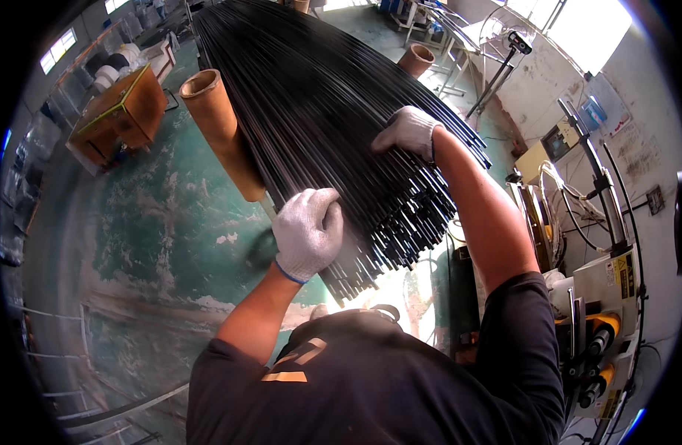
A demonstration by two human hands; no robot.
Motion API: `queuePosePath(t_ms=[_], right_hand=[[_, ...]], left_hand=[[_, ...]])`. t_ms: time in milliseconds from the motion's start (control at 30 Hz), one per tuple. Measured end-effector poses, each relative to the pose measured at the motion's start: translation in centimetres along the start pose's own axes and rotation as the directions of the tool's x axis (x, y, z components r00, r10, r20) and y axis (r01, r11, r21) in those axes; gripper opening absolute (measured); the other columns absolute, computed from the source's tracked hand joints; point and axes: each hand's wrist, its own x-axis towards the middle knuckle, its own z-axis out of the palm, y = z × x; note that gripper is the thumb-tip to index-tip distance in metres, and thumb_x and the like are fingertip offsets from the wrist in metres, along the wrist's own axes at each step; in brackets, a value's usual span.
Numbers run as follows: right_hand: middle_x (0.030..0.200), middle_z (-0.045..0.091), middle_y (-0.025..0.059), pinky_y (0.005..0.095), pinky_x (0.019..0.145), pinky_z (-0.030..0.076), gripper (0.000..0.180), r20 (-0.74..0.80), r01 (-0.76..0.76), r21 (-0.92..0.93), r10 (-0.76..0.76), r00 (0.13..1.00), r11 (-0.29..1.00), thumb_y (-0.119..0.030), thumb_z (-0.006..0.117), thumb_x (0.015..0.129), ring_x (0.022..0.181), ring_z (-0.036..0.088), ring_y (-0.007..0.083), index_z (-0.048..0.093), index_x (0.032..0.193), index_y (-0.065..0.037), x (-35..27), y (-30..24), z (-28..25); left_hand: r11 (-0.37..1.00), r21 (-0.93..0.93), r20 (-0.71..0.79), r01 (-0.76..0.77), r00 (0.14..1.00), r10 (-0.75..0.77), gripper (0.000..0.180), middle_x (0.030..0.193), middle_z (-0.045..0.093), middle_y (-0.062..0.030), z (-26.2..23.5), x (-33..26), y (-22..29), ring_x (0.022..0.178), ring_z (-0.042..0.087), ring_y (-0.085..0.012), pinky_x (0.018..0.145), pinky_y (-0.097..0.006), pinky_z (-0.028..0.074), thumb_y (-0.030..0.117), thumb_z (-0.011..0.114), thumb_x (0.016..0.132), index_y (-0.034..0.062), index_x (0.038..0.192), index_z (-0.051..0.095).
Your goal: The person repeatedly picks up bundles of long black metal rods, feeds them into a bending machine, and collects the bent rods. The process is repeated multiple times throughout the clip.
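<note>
Gloved left hand (307,231) grips near rod ends, right hand (408,130) flat on black rod bundle (319,96); ends uneven, unaligned.

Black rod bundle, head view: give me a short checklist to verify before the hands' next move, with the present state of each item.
1. Left hand gloved and closed on the near rods: ok.
2. Right hand gloved, flat on top of the black rod bundle: ok.
3. Near rod ends even: not ok, they are staggered.
4. Brown cardboard tube lies against the bundle's left edge: ok.
5. Support under the bundle: cannot tell, hidden.
</note>
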Motion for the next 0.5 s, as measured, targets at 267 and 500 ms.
queuePosePath(t_ms=[267,500], right_hand=[[0.097,0.083,0.0082,0.0356,0.082,0.061,0.041,-0.01,-0.033,0.004,0.034,0.999,0.999,-0.039,0.087,0.089,0.082,0.075,0.0178,0.085,0.11,-0.004,1.2,1.6,-0.3],[0.1,0.082,0.0124,0.0348,0.083,0.063,0.025,0.129,-0.093,0.541,0.027,0.991,0.836,-0.02,0.076,0.099,0.086,0.077,0.0184,0.082,0.111,0.002,0.0,1.6,-0.3]], left_hand=[[1.0,0.024,-0.032,-0.015,0.999,0.016,0.016,0.085,0.07,-0.0147,0.5,0.0,-0.6,0.075,0.069,-0.0357,0.068,-0.042,0.057,-0.002,0.073,0.083,0.0043,0.098,0.072],[1.0,0.001,-0.017,0.017,1.0,-0.017,0.014,0.086,0.068,-0.0166,0.4,-0.1,-0.3,0.076,0.068,-0.0393,0.071,-0.044,0.055,-0.004,0.071,0.087,0.0024,0.1,0.071]])
